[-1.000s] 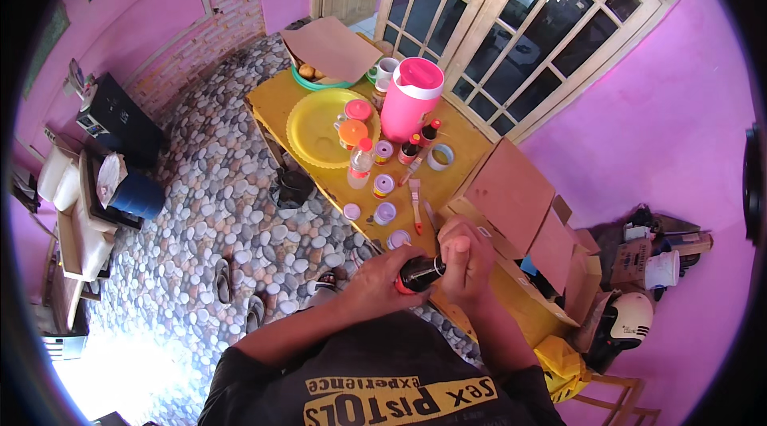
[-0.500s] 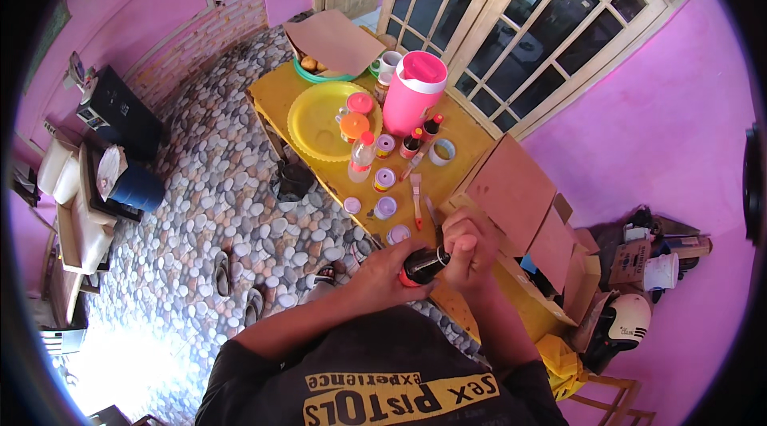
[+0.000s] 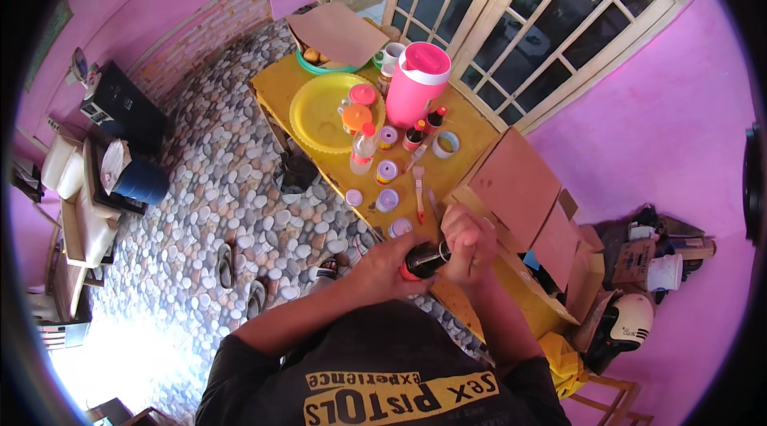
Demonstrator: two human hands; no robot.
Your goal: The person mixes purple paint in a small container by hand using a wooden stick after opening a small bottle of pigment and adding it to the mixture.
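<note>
Head view: near the bottom, the left forearm slants in from eight o'clock, wrist fairly level, and the left hand [image 3: 379,268] curls around the body of a dark bottle [image 3: 426,260]. Its fingers grasp the glass firmly, over a red patch near the base. The right forearm rises from five o'clock to the right hand [image 3: 468,246], which is clenched into a fist at the bottle's neck, thumb side up; whether those fingers grip a cap is hidden. The bottle lies tilted between the hands, neck toward two o'clock, base toward eight, at the near edge of the yellow tabletop [image 3: 470,124].

From the bottle, a lilac-topped container [image 3: 399,227] sits just beyond at eleven o'clock, and a flat brush [image 3: 419,186] lies at twelve. An open cardboard box [image 3: 511,174] stands at two o'clock. Farther out at eleven are more lilac-topped tins [image 3: 387,171] and a clear red-capped bottle [image 3: 362,156]. Toward twelve, two dark bottles [image 3: 414,138] stand near a tape roll [image 3: 445,145]. Farther still, a pink jug [image 3: 413,99] rises at twelve, with a yellow tray [image 3: 314,118] at eleven.
</note>
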